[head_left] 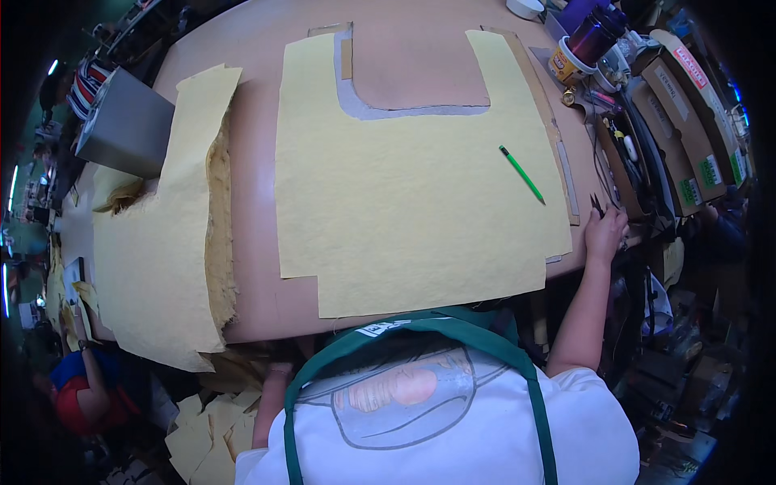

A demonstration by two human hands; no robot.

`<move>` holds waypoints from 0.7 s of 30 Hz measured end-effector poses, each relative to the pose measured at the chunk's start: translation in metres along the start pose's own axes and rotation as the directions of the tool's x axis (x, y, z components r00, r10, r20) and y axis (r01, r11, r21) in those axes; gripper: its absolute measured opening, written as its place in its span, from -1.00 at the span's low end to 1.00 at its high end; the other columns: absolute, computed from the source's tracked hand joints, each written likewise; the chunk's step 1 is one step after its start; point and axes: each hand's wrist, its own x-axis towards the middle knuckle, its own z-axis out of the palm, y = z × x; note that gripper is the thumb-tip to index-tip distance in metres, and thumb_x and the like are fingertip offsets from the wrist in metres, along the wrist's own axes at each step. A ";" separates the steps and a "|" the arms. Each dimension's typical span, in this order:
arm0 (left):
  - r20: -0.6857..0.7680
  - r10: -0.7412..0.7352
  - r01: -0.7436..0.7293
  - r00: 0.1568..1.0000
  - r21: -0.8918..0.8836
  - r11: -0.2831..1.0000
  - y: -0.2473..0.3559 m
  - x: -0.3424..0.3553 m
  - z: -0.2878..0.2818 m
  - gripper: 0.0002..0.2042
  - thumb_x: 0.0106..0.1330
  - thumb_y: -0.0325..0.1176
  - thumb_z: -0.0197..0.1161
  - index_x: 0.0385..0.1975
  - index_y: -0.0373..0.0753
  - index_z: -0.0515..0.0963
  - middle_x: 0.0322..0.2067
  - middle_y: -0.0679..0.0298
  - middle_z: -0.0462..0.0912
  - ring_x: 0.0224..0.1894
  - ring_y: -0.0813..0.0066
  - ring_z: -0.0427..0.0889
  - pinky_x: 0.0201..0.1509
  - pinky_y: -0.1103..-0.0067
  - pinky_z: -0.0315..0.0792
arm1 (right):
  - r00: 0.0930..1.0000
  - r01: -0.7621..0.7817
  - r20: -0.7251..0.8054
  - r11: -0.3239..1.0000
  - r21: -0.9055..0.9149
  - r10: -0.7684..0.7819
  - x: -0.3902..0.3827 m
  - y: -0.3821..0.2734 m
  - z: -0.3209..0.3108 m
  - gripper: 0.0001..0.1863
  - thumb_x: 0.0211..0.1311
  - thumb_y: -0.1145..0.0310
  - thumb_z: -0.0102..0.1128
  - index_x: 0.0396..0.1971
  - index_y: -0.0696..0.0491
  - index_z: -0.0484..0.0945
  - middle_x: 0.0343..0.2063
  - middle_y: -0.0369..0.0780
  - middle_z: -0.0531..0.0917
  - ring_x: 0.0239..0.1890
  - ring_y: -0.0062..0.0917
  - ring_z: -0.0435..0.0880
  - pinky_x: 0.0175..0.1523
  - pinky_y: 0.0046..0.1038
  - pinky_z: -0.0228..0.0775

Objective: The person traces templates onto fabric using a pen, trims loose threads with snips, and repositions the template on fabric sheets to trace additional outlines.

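Observation:
A large pale-yellow sheet [412, 194] with a deep U-shaped cut-out lies flat on the table, over grey and brown card pieces that show along its edges. On its right part rests a green pencil [522, 175]. At the table's right edge, my right hand [606, 232] has its fingers closed on a dark, two-pointed tool [596, 207]; its handle is hidden, so its exact kind is unclear. My left hand [280, 369] hangs low beside the table's near edge, mostly hidden, its fingers out of sight.
Left lies a stack of yellow sheets [153, 267] with ragged edges, a grey box [127, 121] at its far end. Yellow offcuts [214, 436] are below the near edge. A tub [568, 63], a dark tumbler [596, 36] and cardboard boxes [679, 121] crowd the right. Another person [85, 396] is at lower left.

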 end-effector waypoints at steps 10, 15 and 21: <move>-0.012 0.000 0.001 1.000 0.112 0.994 -0.008 0.000 -0.029 -0.65 0.15 -0.19 -0.09 -0.19 -0.25 0.49 -0.11 -0.01 0.45 -0.04 0.13 0.43 0.03 0.35 0.29 | 0.896 0.289 0.110 0.753 0.591 -0.431 -0.015 -0.103 -0.025 -0.69 -0.04 0.31 0.18 -0.30 0.15 0.45 -0.36 -0.16 0.44 -0.21 -0.30 0.40 -0.13 -0.35 0.26; 0.022 0.028 -0.031 0.999 0.169 0.985 -0.014 -0.009 -0.033 -0.66 0.14 -0.22 -0.08 -0.19 -0.25 0.49 -0.12 -0.01 0.45 -0.04 0.14 0.44 0.04 0.35 0.29 | 0.885 0.285 0.159 0.780 0.557 -0.437 -0.020 -0.113 -0.018 -0.79 -0.02 0.35 0.15 -0.40 0.14 0.44 -0.38 -0.16 0.43 -0.24 -0.31 0.39 -0.17 -0.35 0.26; 0.226 0.262 -0.305 0.938 0.187 0.934 0.002 -0.050 -0.077 -0.68 0.14 -0.24 -0.03 -0.18 -0.27 0.47 -0.16 0.02 0.48 -0.09 0.16 0.47 -0.01 0.41 0.32 | 0.926 0.130 0.213 0.791 0.597 -0.313 -0.007 -0.084 -0.011 -0.87 0.09 0.47 -0.02 -0.35 0.17 0.36 -0.41 -0.06 0.45 -0.31 -0.18 0.43 -0.22 -0.29 0.26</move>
